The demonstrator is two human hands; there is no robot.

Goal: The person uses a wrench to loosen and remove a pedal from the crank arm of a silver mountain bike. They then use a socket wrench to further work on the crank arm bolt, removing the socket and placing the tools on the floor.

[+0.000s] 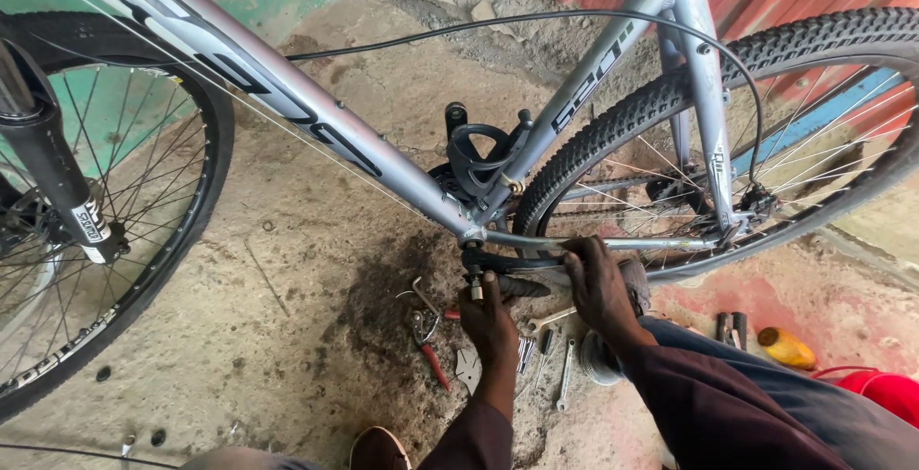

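Note:
A silver bicycle frame stands across the view with its crank arm low at the centre. My left hand is closed around a black tool handle set against the crank end. Just to the right, my right hand rests on the crank arm and the chainstay, fingers curled over them. The rear wheel sits behind my right hand. What lies under my palms is hidden.
Pliers with red handles, several spanners and small tools lie on the stained concrete floor below my hands. The front wheel and black fork stand at left. A yellow handle and a red object lie at right.

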